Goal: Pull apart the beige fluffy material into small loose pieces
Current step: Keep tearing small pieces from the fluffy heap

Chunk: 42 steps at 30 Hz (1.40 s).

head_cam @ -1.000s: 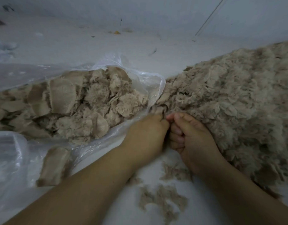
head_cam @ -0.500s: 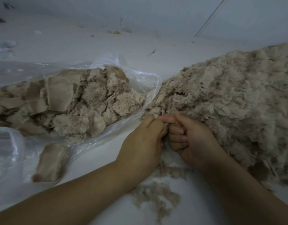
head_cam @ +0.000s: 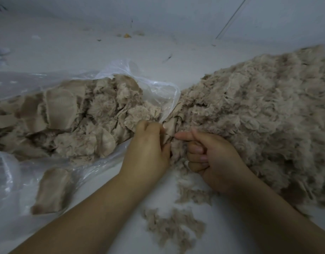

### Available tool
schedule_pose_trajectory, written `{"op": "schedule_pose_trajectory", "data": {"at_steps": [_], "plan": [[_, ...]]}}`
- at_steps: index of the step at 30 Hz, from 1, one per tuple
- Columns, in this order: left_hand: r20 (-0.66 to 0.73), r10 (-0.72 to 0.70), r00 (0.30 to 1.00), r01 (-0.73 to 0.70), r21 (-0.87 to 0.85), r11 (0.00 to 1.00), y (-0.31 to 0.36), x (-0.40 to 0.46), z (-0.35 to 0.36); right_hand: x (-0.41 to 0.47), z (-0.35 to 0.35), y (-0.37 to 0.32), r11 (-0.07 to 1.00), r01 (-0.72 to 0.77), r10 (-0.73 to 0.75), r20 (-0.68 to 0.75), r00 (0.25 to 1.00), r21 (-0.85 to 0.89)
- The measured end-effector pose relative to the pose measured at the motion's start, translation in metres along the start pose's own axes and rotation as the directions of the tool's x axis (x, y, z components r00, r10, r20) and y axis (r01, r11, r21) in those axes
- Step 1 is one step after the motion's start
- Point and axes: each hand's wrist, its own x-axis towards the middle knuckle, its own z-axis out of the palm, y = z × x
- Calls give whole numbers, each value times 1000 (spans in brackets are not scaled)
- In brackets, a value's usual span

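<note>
Two hands meet in the middle: the left hand (head_cam: 147, 149) and the right hand (head_cam: 213, 160) each curl their fingers round one small beige fluffy piece (head_cam: 170, 129) and pinch it between them. It sits at the edge of one big fluffy pile (head_cam: 259, 116) on the right of the white counter (head_cam: 121, 55). One clear plastic bag (head_cam: 158, 88) on the left holds more beige chunks, and two little loose clumps (head_cam: 172, 226) lie near the arms.

Left hand (head_cam: 149, 149), right hand (head_cam: 213, 158): curled grip.
</note>
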Motion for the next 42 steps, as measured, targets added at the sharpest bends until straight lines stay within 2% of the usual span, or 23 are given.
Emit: {"op": "schedule_pose_trajectory", "data": {"at_steps": [4,6,9,15,20,25,29,32,36,39,42], "plan": [[56,46,997,-51,102,993,0,3,1,-2,0,0,1000,-1,1,25,1000,-22],[25,71,997,-71,-28,997,2,2,3,-3,0,0,1000,14,-13,49,999,-19],[33,33,999,-22,-294,955,6,4,6,-3,0,1,999,47,-45,87,995,-14],[94,27,995,33,-578,815,9,5,5,-2,1,1,998,48,-45,92,995,-36],[62,16,998,25,-617,787,11,7,7,-3,4,-1,999,16,-13,117,993,-27],[114,124,986,-29,-609,793,9,5,4,-6,6,-2,999,39,-36,136,990,-21],[151,141,979,2,-690,723,11,4,2,-5,7,-3,997,73,-70,148,987,-16],[164,142,976,28,-747,664,9,3,0,-4,7,-1,996,80,-83,99,992,29],[128,109,986,22,-739,673,7,3,-2,-4,7,1,992,91,-92,5,996,83],[55,26,998,24,-740,673,3,7,-7,-5,8,2,991,111,-112,-4,994,78],[15,13,1000,3,-765,644,3,8,-10,-4,9,3,990,124,-122,-27,992,72]]}}
